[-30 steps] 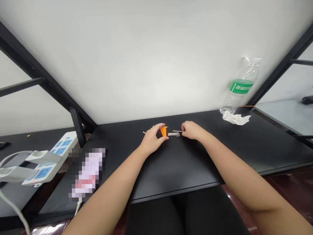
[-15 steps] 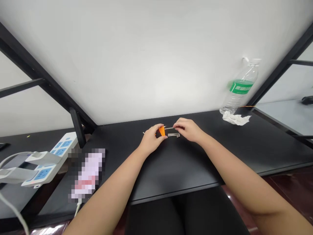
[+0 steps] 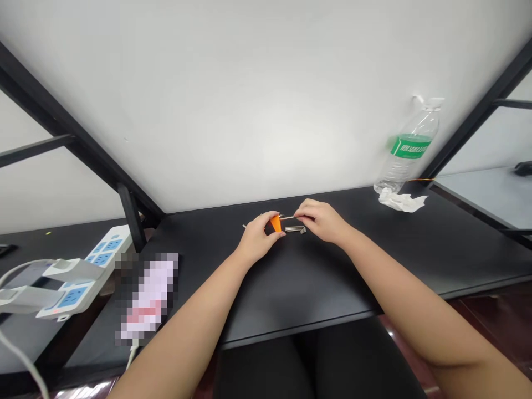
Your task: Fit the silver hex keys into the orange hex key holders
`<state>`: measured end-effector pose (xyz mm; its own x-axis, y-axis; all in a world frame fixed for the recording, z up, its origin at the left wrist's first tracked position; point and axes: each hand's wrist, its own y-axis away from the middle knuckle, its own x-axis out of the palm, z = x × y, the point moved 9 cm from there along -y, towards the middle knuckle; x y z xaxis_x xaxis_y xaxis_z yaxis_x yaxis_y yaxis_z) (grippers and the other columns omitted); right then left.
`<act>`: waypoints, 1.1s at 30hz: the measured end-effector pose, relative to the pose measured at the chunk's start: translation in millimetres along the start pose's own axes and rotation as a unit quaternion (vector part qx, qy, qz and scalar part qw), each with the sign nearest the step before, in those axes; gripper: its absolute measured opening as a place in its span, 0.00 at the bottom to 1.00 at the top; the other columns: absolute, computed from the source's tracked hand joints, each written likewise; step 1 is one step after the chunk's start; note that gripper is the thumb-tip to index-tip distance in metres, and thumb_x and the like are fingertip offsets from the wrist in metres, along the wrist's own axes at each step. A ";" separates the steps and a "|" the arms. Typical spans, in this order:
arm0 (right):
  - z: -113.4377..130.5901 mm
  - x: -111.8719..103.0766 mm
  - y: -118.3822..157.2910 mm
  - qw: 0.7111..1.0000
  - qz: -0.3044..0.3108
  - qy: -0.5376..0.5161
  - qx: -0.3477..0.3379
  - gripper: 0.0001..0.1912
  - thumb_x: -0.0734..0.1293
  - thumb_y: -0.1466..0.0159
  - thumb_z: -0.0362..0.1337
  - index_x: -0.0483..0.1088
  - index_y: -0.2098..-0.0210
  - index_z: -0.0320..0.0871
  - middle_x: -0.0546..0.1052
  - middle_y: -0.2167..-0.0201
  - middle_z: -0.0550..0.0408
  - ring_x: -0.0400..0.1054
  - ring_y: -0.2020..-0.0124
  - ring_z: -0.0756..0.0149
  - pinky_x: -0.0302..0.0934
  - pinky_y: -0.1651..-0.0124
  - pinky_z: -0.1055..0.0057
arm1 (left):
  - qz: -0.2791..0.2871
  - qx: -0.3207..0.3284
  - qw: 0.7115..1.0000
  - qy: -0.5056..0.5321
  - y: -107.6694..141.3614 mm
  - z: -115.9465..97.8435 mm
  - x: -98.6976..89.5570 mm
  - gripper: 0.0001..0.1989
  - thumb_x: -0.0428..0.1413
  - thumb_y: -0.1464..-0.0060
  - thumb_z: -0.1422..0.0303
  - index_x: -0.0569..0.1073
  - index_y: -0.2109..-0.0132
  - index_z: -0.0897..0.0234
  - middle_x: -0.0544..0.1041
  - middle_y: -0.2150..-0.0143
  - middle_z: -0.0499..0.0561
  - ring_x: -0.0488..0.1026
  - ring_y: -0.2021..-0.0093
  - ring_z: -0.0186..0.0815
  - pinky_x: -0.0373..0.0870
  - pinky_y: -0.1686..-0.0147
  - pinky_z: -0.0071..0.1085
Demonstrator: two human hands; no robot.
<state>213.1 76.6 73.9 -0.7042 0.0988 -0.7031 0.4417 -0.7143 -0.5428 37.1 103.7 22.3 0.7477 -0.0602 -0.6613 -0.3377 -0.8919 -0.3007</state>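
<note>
Between the thumb and fingers of my left hand is a small orange holder, partly covered by the hand. A thin metal rod sticks out past the left side of that hand. My right hand pinches a thin metal hex key, whose far end reaches the orange holder; whether it sits inside cannot be made out. Just below the gap between my hands, several L-shaped hex keys lie side by side on the black desk.
A clear plastic bottle with a green label stands at the back right, a crumpled tissue before it. On the left are a blurred-out phone with a cable and a white power strip with plugs. A white wall rises behind.
Almost nothing differs. Both hands keep their grip and place, and the view has shifted very slightly.
</note>
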 end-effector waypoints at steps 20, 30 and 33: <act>-0.4 8.1 4.3 0.998 0.038 0.055 -0.015 0.14 0.60 0.29 0.29 0.78 0.56 0.44 0.75 0.58 0.50 0.70 0.63 0.66 0.65 0.58 0.69 | 0.025 0.008 0.999 -0.028 2.2 -6.4 1.4 0.26 0.67 0.48 0.63 0.74 0.41 0.54 0.79 0.44 0.51 0.75 0.43 0.46 0.71 0.40 0.46; 0.4 13.5 4.2 0.998 0.034 0.043 -0.007 0.13 0.61 0.30 0.28 0.78 0.57 0.43 0.75 0.60 0.50 0.70 0.64 0.66 0.66 0.59 0.68 | 0.032 0.041 0.997 -0.058 2.1 -9.9 3.4 0.26 0.67 0.48 0.63 0.74 0.42 0.54 0.79 0.46 0.50 0.76 0.45 0.44 0.69 0.38 0.46; 2.4 20.8 3.0 0.999 0.048 0.010 -0.005 0.13 0.62 0.31 0.27 0.78 0.58 0.44 0.75 0.60 0.51 0.71 0.62 0.65 0.68 0.57 0.67 | 0.051 0.070 0.995 -0.049 3.3 -15.8 9.0 0.26 0.67 0.47 0.62 0.73 0.42 0.55 0.79 0.45 0.51 0.76 0.45 0.45 0.70 0.40 0.45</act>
<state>198.4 74.9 58.7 -0.6468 0.0448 -0.7614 0.5122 -0.7142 -0.4771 51.7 93.1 26.2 0.6492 -0.0969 -0.7545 -0.4899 -0.8121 -0.3172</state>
